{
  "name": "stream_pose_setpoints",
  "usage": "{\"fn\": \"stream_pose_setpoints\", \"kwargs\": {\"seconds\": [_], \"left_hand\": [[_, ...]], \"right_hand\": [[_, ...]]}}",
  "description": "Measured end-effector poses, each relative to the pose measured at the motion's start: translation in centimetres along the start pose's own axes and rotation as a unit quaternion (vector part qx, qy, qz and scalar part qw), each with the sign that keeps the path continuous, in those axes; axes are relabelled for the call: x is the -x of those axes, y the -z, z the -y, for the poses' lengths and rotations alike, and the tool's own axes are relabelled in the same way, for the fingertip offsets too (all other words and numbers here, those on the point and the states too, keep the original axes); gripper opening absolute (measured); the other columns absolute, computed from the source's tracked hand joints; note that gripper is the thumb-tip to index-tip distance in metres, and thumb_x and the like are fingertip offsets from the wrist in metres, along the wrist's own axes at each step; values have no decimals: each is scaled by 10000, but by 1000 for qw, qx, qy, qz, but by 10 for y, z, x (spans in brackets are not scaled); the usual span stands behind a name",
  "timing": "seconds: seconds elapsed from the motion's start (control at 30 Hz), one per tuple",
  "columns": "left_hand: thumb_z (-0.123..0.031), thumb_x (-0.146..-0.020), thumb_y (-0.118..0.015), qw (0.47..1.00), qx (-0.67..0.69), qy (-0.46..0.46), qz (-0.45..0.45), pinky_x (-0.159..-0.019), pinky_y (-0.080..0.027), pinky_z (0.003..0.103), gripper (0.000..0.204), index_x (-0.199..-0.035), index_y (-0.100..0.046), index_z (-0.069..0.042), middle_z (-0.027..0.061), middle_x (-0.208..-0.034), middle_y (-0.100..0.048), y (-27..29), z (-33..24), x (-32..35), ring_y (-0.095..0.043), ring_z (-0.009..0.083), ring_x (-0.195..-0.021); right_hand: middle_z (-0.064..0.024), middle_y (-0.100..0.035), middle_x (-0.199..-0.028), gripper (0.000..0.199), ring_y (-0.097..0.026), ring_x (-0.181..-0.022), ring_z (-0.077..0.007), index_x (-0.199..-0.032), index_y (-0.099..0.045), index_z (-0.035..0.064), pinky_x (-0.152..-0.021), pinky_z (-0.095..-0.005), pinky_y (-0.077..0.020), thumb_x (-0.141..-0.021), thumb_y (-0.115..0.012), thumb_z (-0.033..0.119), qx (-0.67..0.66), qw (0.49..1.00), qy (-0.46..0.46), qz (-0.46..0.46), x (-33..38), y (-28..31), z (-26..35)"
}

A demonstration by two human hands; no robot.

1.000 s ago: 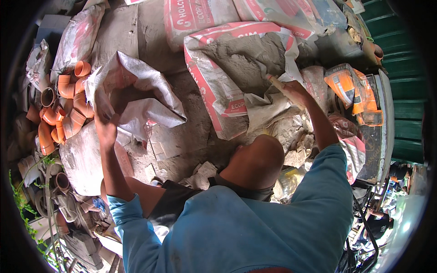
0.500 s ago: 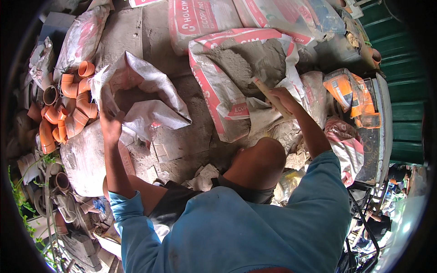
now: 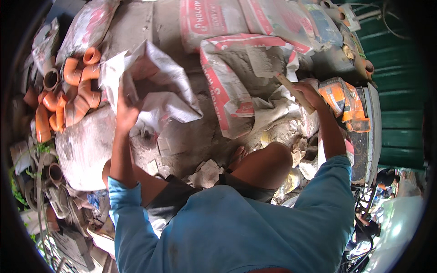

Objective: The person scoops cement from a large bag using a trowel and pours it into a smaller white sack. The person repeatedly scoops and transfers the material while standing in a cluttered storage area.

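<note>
White sack [image 3: 154,86] held open by left hand [image 3: 125,113]. Trowel [image 3: 277,75] grasped in right hand [image 3: 309,93], blade in opened cement bag [image 3: 246,77]. Transfer judged not yet finished.

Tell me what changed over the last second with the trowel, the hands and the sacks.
The right hand has drawn the trowel up out of the open cement sack, its blade now carrying grey powder. The left hand keeps its grip on the grey-white woven sack, holding its mouth open, little changed. The orange pipe fittings and the orange power tool lie as they did.
</note>
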State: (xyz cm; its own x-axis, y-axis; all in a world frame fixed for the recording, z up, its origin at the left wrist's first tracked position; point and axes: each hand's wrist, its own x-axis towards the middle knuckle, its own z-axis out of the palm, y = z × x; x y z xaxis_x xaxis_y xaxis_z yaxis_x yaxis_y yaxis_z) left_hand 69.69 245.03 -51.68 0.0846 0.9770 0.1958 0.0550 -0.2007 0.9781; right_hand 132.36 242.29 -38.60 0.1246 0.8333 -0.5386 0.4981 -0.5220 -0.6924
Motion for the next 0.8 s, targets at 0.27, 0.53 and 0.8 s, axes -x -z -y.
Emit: {"fn": "stream_pose_setpoints", "kwargs": {"seconds": [0.27, 0.53, 0.8], "left_hand": [[47, -746, -705, 999, 5, -31, -24, -1153, -312, 344, 913, -1532, -241, 43, 203, -1467, -454, 21, -9, 11, -419, 264, -1377], [110, -736, -623, 1000, -7, 3, -8, -1143, -313, 334, 937, -1557, -177, 34, 189, -1497, -398, 48, -20, 21, -396, 255, -1381], [53, -715, -668, 999, -26, -18, -39, -1129, -336, 337, 951, -1545, -204, 38, 204, -1442, -463, 59, -25, 28, -442, 276, -1352]], "right_hand": [[-101, -659, -798, 375, -589, -496, -179, -1107, -626, -11, -458, -323, -501, -913, -643, 309, 17, 997, 14, 71, 29, -78, 103], [-94, -668, -822, 454, -616, -574, -154, -1306, -592, 13, -488, -312, -506, -933, -654, 265, 119, 973, 73, 183, 14, -230, 186], [-164, -641, -1046, 412, -692, -748, -357, -1269, -615, 47, -690, -477, -573, -875, -594, 164, 549, 730, 401, -70, 34, -378, 198]]}}
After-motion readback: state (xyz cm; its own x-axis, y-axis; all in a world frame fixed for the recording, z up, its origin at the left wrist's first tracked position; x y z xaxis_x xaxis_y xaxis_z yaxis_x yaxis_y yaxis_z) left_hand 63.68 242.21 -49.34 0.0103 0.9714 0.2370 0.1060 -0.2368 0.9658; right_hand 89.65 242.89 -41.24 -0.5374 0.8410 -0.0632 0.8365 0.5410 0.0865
